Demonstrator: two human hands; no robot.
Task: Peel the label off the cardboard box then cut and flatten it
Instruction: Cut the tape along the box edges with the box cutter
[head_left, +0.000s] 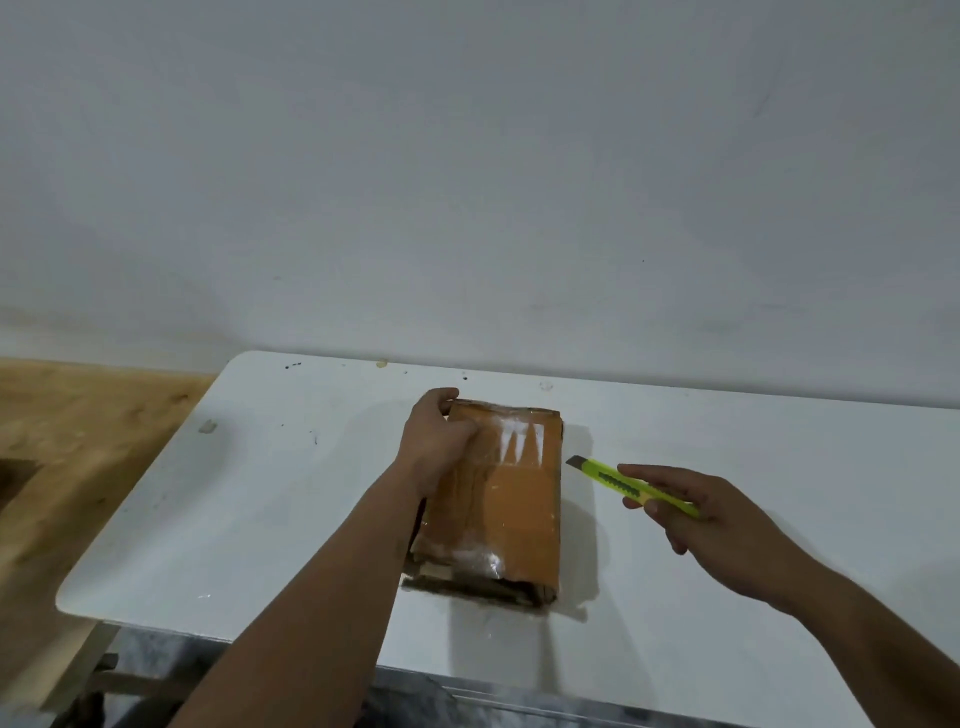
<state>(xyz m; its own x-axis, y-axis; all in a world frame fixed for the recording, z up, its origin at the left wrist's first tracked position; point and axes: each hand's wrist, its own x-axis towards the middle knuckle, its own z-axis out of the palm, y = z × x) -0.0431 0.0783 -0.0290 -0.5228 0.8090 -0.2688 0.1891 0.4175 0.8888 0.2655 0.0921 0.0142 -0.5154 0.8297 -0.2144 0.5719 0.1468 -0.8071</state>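
Note:
A brown cardboard box (511, 506) wrapped in clear shiny tape lies flat on the white table (260, 493). My left hand (436, 441) grips its far left corner, fingers curled over the far edge and palm pressing on the top. My right hand (711, 514) holds a yellow-green utility knife (631, 486) just right of the box, with the short blade out and pointing at the box's right side, a little apart from it. No label is visible on the box's top face.
The table stands against a plain white wall (467, 182). Its rounded left end (72, 597) and near edge are close by. A wooden floor (62, 441) lies to the left, and table legs show below the near edge.

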